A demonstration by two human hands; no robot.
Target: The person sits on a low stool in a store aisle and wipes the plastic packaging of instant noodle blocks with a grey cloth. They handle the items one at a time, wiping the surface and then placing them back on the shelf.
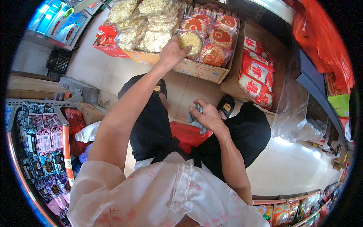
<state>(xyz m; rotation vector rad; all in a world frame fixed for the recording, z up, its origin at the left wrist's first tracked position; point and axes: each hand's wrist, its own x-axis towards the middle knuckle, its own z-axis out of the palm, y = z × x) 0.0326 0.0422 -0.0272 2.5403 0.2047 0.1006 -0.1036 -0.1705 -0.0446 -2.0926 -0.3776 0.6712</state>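
Observation:
My left hand (173, 51) reaches forward and grips the left edge of a round, pale noodle cake in a clear packet (190, 44), at the front of a cardboard box (201, 71). Beside it are several packets with red round prints (213, 54), and to the left lie stacked clear packets of pale noodle cakes (157, 41). My right hand (208, 115) is between my knees, its fingers closed around a crumpled grey-blue cloth (195, 119). Beneath the cloth, between my legs, is a red plastic surface (185, 136), partly hidden.
A deeper cardboard box (235, 82) with red and white packets (257, 71) stands at right. Clear plastic sheeting (292, 113) hangs beside it. Shelves of packets (46, 142) are on the left, near a white plastic bottle (88, 132). Another shelf (283, 201) runs along the lower right.

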